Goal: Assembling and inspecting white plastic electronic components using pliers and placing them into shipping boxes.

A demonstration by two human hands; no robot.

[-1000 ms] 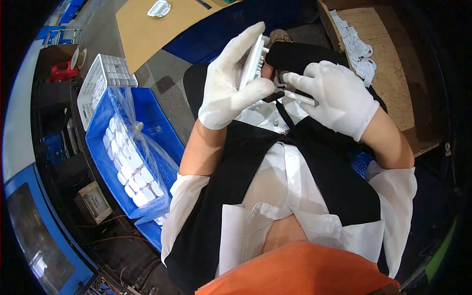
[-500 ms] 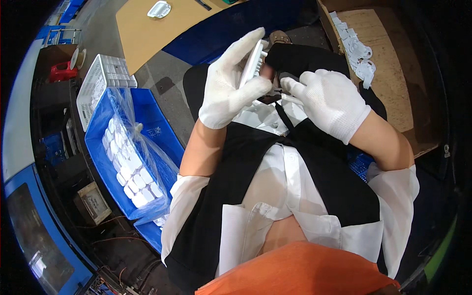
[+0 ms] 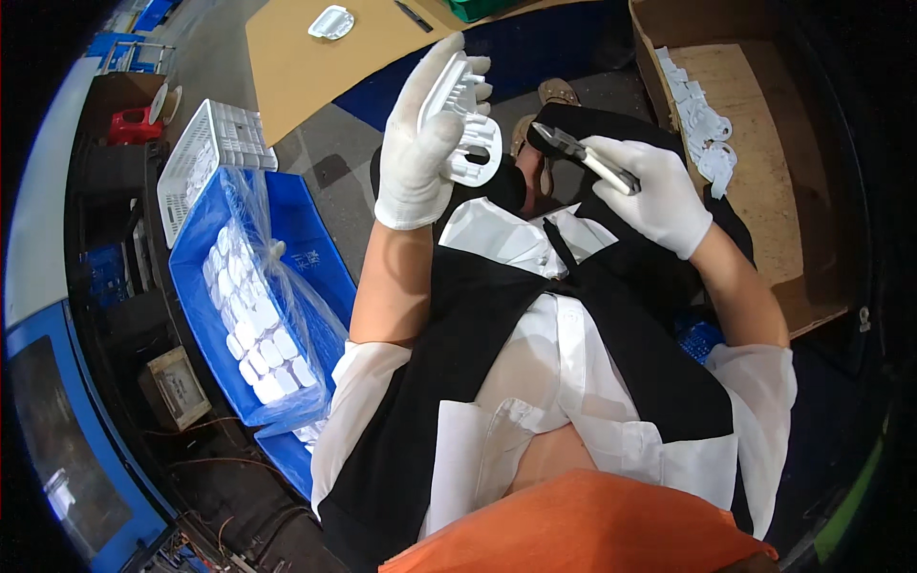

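Both my hands wear white knit gloves. My left hand (image 3: 417, 143) is closed around a white molded plastic part (image 3: 471, 151), tilted so that its ribbed inner side and a rounded loop at its lower end show. In my right hand (image 3: 652, 191) is a pair of cutting pliers (image 3: 583, 153) with a dark metal head and pale handles. The tips of the pliers point up and to the left, toward the plastic part but apart from it. My right fingers wrap around the handles and hide part of them.
A blue bin (image 3: 315, 253) lined with clear plastic holds many white parts at left, with a white crate (image 3: 244, 134) behind. On the tan board (image 3: 287, 72) lie another white part (image 3: 330, 22) and a knife-like tool (image 3: 413, 14). A cardboard box (image 3: 764, 143) holds white pieces at right.
My left hand has lifted and turned the plastic part, showing its ribbed side and loop. My right hand has drawn back to the right, bringing the pliers into plain sight.
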